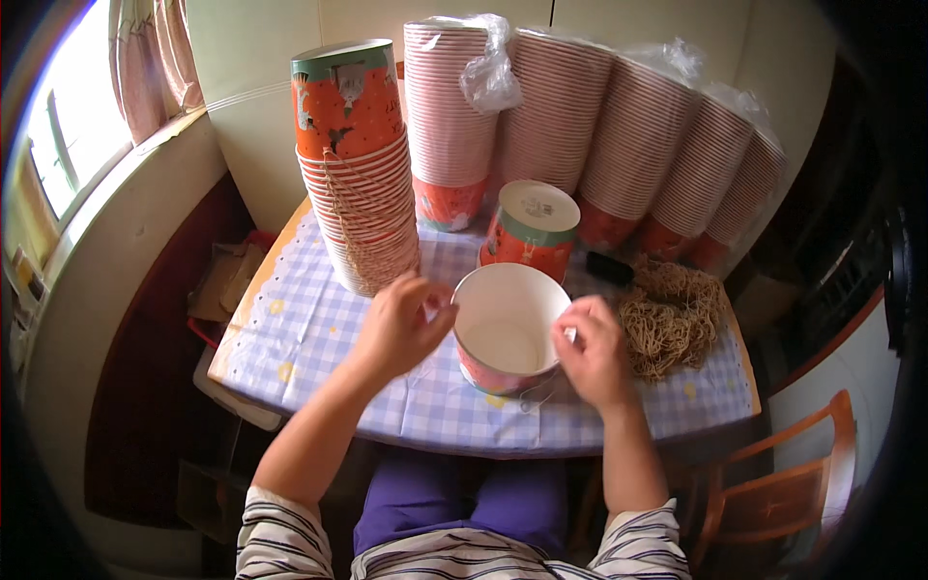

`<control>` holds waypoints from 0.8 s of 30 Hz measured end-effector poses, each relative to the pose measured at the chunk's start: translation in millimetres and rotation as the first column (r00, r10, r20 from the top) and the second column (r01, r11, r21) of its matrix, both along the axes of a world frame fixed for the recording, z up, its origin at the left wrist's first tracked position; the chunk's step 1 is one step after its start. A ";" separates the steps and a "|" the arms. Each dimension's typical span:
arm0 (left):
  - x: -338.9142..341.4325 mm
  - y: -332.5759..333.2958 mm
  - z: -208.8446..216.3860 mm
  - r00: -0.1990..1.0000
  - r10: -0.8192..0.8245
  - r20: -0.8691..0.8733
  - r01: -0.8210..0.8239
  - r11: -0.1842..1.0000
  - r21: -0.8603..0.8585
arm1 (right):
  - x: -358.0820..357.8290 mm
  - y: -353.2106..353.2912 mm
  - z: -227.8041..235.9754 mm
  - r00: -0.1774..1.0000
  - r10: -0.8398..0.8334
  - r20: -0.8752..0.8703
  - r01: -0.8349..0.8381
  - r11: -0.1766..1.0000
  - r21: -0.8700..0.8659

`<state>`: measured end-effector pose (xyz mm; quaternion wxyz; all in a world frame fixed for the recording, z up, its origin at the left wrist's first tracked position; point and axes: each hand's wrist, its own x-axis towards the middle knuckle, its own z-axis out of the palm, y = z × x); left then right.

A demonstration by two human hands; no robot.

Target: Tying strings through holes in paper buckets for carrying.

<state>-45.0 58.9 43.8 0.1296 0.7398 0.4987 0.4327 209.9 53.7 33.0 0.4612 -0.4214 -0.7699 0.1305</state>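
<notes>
An open paper bucket [512,333], white inside with a pinkish patterned outside, stands upright on the table in front of me. My left hand [398,324] is beside its left rim, fingers curled in toward the thumb; whatever they hold, if anything, is too small to make out. At the right rim is my right hand [592,348], its fingers bent and pinched, with their contents hidden. A thin loop of string [537,394] shows at the bucket's lower front. Just behind, another bucket [532,227] sits upside down, orange with a green band and a pale base.
A tall stack of upturned orange buckets [356,184] with twine hanging on it rises at left. Several plastic-wrapped bucket stacks [551,106] line the back. Tangled brown twine [672,324] and a black object [609,268] lie right. A wooden chair [773,488] is lower right.
</notes>
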 end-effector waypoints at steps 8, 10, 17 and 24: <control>11.4 85.6 -22.8 0.991 -0.108 -0.080 0.066 0.910 -0.410 | 16.6 70.9 -17.6 0.985 0.038 0.168 -0.005 0.981 -0.193; 11.7 83.8 -23.1 0.995 -0.080 -0.064 0.048 0.915 -0.401 | 13.5 68.8 -14.1 0.987 0.018 0.159 0.014 0.980 -0.199; 13.1 81.4 -25.6 0.993 -0.085 0.087 0.113 0.903 -0.414 | 15.6 65.4 -14.3 0.996 0.009 0.085 0.004 0.988 -0.152; 12.2 85.4 -28.8 0.989 -0.104 0.106 0.138 0.910 -0.392 | 14.0 63.8 -18.9 0.997 0.015 0.078 -0.004 0.990 -0.144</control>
